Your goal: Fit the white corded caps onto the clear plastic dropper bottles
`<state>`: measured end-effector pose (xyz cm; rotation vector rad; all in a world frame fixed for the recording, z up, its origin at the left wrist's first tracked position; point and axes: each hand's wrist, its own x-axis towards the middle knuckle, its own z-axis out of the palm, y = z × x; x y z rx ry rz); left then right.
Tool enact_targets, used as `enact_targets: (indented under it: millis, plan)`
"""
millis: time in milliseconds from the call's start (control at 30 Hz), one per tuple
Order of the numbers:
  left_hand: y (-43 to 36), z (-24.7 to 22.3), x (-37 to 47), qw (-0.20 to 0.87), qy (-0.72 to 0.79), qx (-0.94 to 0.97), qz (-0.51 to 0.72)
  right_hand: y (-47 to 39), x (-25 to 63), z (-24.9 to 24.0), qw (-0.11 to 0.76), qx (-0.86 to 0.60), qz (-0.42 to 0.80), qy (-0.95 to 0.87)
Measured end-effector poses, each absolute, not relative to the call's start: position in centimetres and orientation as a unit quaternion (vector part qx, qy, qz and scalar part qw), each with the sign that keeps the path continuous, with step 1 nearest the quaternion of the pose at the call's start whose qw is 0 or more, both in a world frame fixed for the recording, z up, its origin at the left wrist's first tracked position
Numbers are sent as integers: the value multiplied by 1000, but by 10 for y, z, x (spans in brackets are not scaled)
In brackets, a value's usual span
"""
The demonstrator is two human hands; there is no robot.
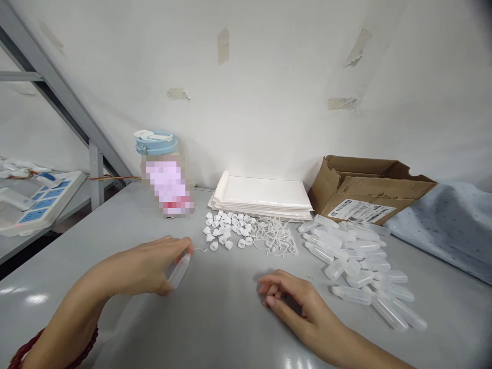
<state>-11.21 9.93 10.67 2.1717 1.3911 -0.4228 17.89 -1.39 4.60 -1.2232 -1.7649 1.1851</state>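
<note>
My left hand (pixel 154 264) grips a small translucent bottle (pixel 180 271) between thumb and fingers, at the left of the grey table. A thin white strand (pixel 200 249) sticks out beside its top. My right hand (pixel 290 302) rests over the table with curled fingers, a gap between thumb and fingertips, nothing seen in it. White caps (pixel 226 228) lie in a loose group beyond the hands, with a tangle of white cords (pixel 274 236) to their right. Several translucent bottles (pixel 361 264) are heaped at the right.
A stack of white padded envelopes (pixel 265 192) lies by the wall. An open cardboard box (pixel 369 189) stands at the back right, next to a blue cloth (pixel 446 225). A blue-lidded cup (pixel 157 143) is at the back left, and a scale-like device (pixel 46 202) sits farther left.
</note>
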Motion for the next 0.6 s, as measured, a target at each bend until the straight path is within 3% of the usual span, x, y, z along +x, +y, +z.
enact_targets:
  millis: [600]
  plan:
    - [99,107,-116,270,527,794,-141,-15,179,45,332,-476,455,-676]
